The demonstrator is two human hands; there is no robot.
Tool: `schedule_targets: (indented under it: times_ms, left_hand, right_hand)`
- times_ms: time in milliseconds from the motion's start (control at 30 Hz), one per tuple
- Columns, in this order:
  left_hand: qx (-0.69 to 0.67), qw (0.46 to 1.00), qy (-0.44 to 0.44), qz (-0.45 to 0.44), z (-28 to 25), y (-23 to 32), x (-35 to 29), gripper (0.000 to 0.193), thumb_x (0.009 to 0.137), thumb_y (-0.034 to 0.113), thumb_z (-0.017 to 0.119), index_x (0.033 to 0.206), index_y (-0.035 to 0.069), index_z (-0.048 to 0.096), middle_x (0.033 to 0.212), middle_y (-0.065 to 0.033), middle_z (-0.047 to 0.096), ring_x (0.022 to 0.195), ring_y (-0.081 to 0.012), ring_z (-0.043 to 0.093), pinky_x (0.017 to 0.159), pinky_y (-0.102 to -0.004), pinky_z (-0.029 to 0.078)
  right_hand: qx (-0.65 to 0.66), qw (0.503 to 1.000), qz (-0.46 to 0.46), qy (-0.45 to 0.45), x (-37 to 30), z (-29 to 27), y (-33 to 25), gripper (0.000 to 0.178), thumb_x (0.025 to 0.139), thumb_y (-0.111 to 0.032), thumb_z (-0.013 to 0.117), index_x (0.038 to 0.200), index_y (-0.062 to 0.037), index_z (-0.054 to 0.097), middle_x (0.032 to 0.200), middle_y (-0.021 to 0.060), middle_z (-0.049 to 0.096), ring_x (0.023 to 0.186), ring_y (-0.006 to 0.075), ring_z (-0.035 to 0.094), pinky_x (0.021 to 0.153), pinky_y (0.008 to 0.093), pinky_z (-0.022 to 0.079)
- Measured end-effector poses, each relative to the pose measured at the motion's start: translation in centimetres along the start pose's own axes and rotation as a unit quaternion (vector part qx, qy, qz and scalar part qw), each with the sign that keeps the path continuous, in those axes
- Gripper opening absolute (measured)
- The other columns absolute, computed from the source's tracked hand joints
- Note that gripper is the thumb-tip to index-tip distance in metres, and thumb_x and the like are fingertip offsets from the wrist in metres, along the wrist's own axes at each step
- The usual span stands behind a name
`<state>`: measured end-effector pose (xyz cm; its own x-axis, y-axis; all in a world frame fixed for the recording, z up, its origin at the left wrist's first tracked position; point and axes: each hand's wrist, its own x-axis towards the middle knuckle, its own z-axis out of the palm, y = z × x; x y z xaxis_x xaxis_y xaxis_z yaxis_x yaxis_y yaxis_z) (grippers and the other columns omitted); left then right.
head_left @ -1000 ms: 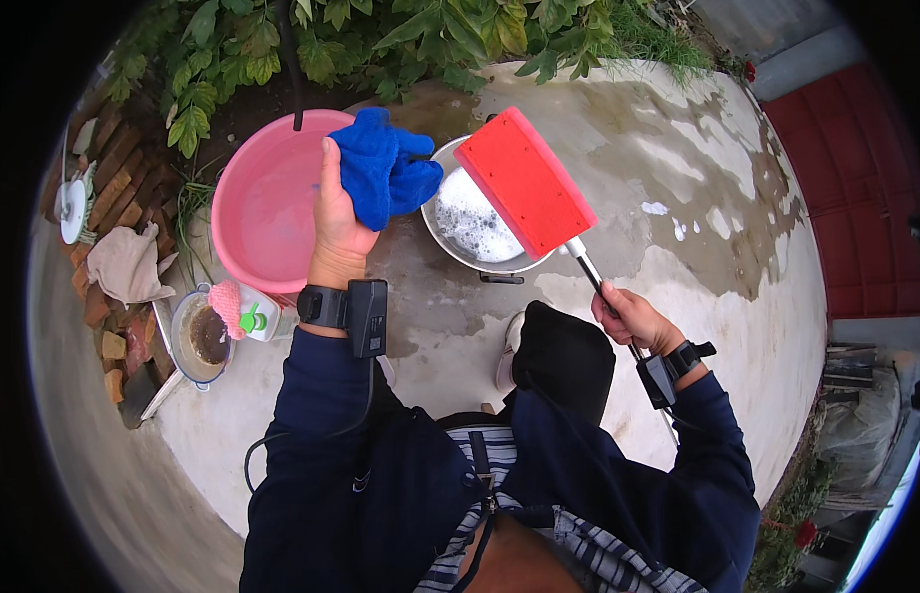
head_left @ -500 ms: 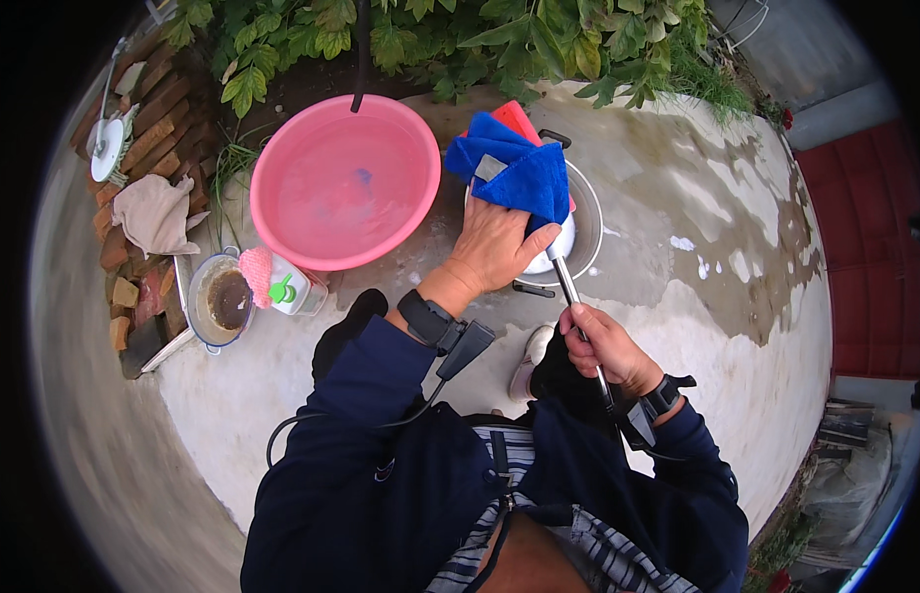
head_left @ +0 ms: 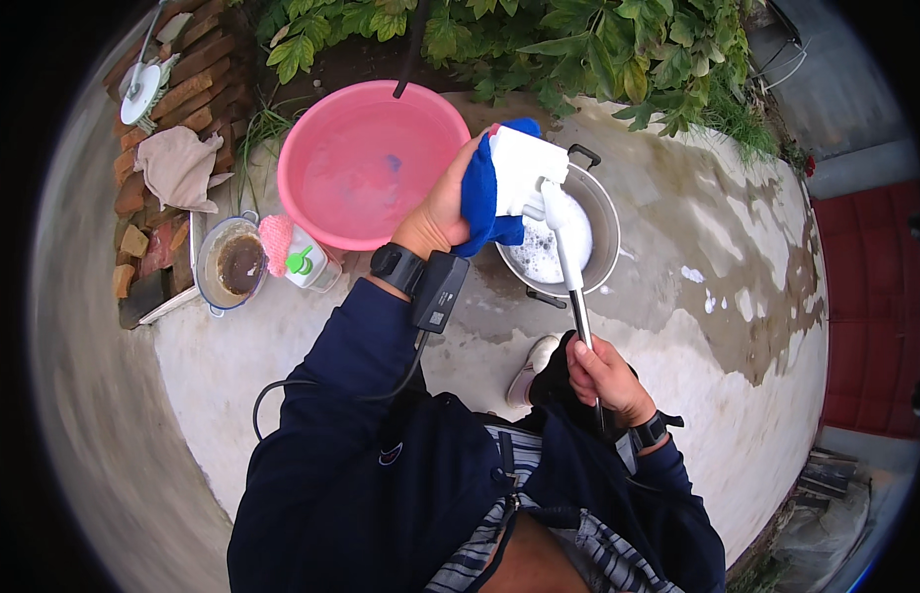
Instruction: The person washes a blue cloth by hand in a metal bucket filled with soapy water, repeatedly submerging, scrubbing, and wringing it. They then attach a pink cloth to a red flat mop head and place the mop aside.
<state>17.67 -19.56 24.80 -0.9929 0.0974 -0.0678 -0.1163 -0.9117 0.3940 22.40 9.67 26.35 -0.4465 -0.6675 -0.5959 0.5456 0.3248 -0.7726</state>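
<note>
My right hand [head_left: 610, 378] is closed round the metal handle of a long-handled tool [head_left: 579, 314] whose kind I cannot make out. Its flat white head [head_left: 521, 170] is tilted up over a steel pot [head_left: 612, 237], and suds cling to the joint. A blue cloth [head_left: 480, 203] wraps the head's left edge, pressed there by my left hand [head_left: 438, 215]; that hand's fingers are partly hidden behind the cloth. White foam [head_left: 539, 259] covers the liquid in the pot.
Left of the pot stands a pink basin [head_left: 292, 188] of water. Nearer are a pump bottle [head_left: 316, 269], a pink mesh scrubber [head_left: 275, 242] and a pot with brown liquid [head_left: 208, 265]. Stacked bricks [head_left: 188, 94] with a beige rag [head_left: 178, 166] lie far left; leafy plants [head_left: 578, 49] line the back.
The tool's head has turned over, from its red side under the cloth to its white side. My left hand has shifted left, from on top of the cloth to the head's left edge.
</note>
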Motion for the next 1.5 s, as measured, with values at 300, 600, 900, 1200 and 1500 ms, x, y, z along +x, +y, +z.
schedule_targets:
  times_ms: [300,600,900,1200,1500]
  left_hand:
    - [0.364,0.917,0.162,-0.006,-2.9,-2.2,2.0,0.049,0.084,0.043,0.056,0.112,0.003,0.057,0.109,-0.0135,0.061,0.093,-0.0275,0.061,0.078,-0.0399,0.050]
    - [0.800,0.580,0.094,0.125,-0.2,-1.2,-1.9,0.062,0.087,0.055,0.043,0.082,-0.002,0.066,0.093,-0.0206,0.057,0.090,-0.0347,0.055,0.077,-0.0414,0.045]
    - [0.353,0.857,0.130,0.353,-0.7,6.7,-11.4,0.034,0.086,0.023,0.052,0.105,-0.004,0.060,0.113,-0.0098,0.051,0.100,-0.0185,0.055,0.086,-0.0304,0.044]
    - [0.349,0.853,0.351,0.167,-11.7,16.1,-28.8,0.055,0.088,0.048,0.043,0.101,-0.003,0.061,0.087,-0.0160,0.064,0.086,-0.0256,0.061,0.076,-0.0326,0.047]
    - [0.726,0.494,0.477,-0.044,-24.8,13.5,-28.4,0.035,0.077,0.032,0.054,0.084,-0.001,0.065,0.077,-0.0144,0.064,0.069,-0.0246,0.060,0.069,-0.0333,0.046]
  right_hand:
    - [0.041,0.986,-0.130,0.098,0.2,0.2,-2.5,0.027,0.097,-0.031,0.039,0.088,-0.0065,0.044,0.051,-0.0039,0.028,0.038,0.0055,0.024,0.034,0.0211,0.024]
    - [-0.016,0.982,-0.117,0.149,-0.2,0.3,-2.4,0.025,0.097,-0.029,0.040,0.089,-0.0069,0.046,0.049,-0.0047,0.028,0.037,0.0044,0.026,0.034,0.0201,0.024]
    - [-0.077,0.979,-0.121,0.142,-0.4,0.1,-1.2,0.022,0.097,-0.027,0.041,0.091,-0.0067,0.048,0.050,-0.0049,0.030,0.038,0.0045,0.027,0.036,0.0201,0.026]
    - [-0.112,0.984,-0.104,0.090,0.4,0.7,-1.7,0.022,0.096,-0.027,0.042,0.092,-0.0065,0.048,0.051,-0.0049,0.032,0.040,0.0040,0.029,0.037,0.0196,0.028]
    - [-0.283,0.944,-0.145,0.088,0.9,1.2,-2.0,0.019,0.096,-0.023,0.044,0.093,-0.0049,0.049,0.052,-0.0048,0.034,0.041,0.0044,0.030,0.038,0.0204,0.028]
